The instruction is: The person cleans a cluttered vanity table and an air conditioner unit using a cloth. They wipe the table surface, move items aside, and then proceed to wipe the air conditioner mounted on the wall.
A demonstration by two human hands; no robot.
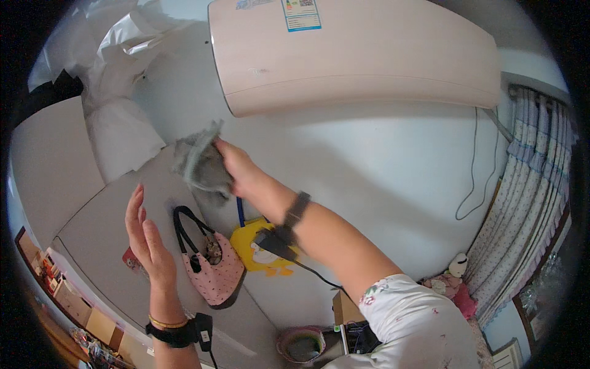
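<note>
My right hand (pixel 237 166) is raised near the wall and holds a crumpled grey-green cloth (pixel 200 161), blurred at its edges. The cloth hangs left of and below the pink wall-mounted air conditioner (pixel 355 60), apart from it. My left hand (pixel 150 240) is raised at the left with its fingers upright, the palm turned towards the right, and nothing in it. Both wrists wear black straps with a small dark device and a cable.
A pink handbag (pixel 214 276) with black handles and a yellow bag (pixel 258 244) hang below the cloth. Plastic sheeting (pixel 124 50) covers things at upper left. A patterned curtain (pixel 530 184) and a looped cable (pixel 472 175) are at right. A basket (pixel 302 346) stands low down.
</note>
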